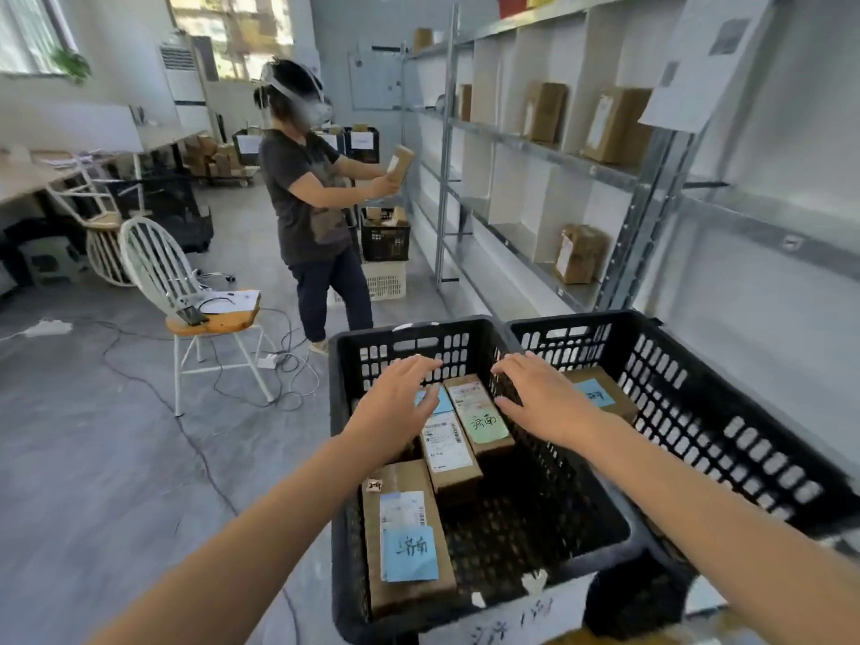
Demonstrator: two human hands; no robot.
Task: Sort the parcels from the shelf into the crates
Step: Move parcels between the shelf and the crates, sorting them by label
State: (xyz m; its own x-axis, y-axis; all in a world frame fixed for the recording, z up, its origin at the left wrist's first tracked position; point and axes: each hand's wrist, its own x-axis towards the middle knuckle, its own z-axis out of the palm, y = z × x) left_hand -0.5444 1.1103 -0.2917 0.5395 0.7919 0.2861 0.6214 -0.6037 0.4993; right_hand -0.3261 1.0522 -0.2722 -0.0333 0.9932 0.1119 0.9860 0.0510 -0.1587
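The left hand (398, 402) and right hand (542, 402) hover palm-down, fingers spread and holding nothing, over brown cardboard parcels (449, 451) lying in the near black perforated plastic crate (372, 335). A second black crate (698, 412) touching its right side holds a blue-noted parcel (600, 393). More brown boxes (616, 125) stand on the grey metal shelf (549, 151) beyond.

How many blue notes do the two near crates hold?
3. A note on the front parcel in the left crate, a note by the left hand, a note in the right crate. Others may be hidden.
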